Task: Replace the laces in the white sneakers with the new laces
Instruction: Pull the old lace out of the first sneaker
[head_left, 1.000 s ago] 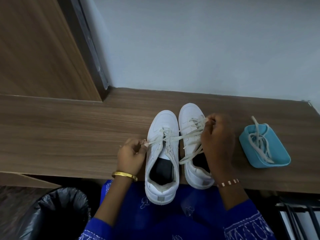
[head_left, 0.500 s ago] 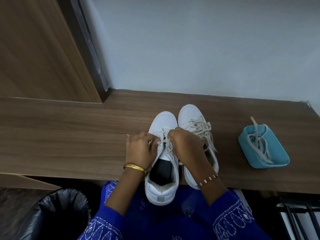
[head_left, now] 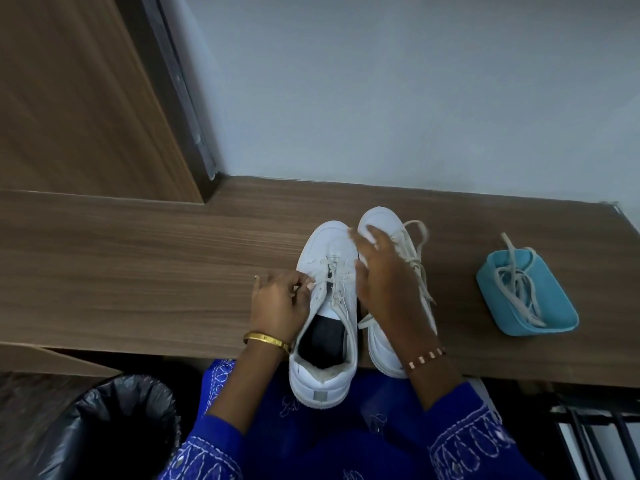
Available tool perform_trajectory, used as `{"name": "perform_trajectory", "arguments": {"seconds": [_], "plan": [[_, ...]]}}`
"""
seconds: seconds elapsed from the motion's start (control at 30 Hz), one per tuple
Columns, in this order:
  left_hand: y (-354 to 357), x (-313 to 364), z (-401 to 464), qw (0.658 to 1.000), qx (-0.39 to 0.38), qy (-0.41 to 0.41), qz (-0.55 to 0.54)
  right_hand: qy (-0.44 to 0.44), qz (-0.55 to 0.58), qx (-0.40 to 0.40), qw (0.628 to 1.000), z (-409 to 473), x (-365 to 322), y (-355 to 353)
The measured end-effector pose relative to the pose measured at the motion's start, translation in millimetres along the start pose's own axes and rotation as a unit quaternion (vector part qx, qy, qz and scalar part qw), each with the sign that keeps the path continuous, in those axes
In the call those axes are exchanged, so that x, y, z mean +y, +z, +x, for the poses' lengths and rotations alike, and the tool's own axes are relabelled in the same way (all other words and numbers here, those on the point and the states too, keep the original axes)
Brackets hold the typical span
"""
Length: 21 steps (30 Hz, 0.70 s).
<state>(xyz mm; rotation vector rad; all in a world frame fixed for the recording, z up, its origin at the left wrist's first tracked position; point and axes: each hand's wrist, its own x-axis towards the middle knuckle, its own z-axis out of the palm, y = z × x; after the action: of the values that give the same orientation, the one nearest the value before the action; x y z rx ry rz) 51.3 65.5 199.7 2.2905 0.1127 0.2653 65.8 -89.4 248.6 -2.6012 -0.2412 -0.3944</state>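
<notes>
White sneakers (head_left: 327, 306) at frame centre on the bench (head_left: 138, 271) both look laced but untied, spare laces (head_left: 519, 289) in the blue tray (head_left: 554, 320); left hand (head_left: 280, 303) pinches a lace, right hand (head_left: 384, 282) spread, grasping nothing.

The desk (head_left: 138, 271) is matt wood-grain. On it, the sneakers (head_left: 329, 244) look smooth and leathery. Right of them, the blue tray (head_left: 554, 306) looks smooth plastic.

Low in the middle of the frame, the left hand (head_left: 278, 303) curls its fingers with thumb and forefinger pinched together, while just right of it the right hand (head_left: 384, 282) reaches up-frame, fingers straight and spread.
</notes>
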Motion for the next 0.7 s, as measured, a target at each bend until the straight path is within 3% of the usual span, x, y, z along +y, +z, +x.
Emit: {"name": "perform_trajectory", "arguments": {"seconds": [0.07,0.13,0.37,0.43,0.57,0.7], "plan": [[-0.4,0.3,-0.7,1.0,-0.005,0.002,-0.004,-0.043,-0.029,-0.068,0.996,-1.7,-4.5,9.8],[1.2,-3.2,-2.2,1.0,-0.003,0.024,-0.002,-0.076,-0.046,-0.083,0.993,-3.2,-6.2,19.2],[7.2,-14.1,-8.4,0.996,0.031,0.082,-0.028,-0.104,0.002,0.018,0.994,-4.0,-12.8,12.5],[8.3,-15.2,-8.8,0.996,0.029,0.08,-0.03,-0.087,0.001,0.031,0.996,-3.1,-14.6,12.3],[9.0,-16.0,-9.9,0.997,0.027,0.074,-0.025,0.023,-0.065,-0.107,0.992,1.6,-16.0,16.6],[8.4,-15.7,-10.5,0.998,0.015,0.059,-0.019,0.049,-0.037,-0.102,0.993,7.8,-19.4,18.6]]}}
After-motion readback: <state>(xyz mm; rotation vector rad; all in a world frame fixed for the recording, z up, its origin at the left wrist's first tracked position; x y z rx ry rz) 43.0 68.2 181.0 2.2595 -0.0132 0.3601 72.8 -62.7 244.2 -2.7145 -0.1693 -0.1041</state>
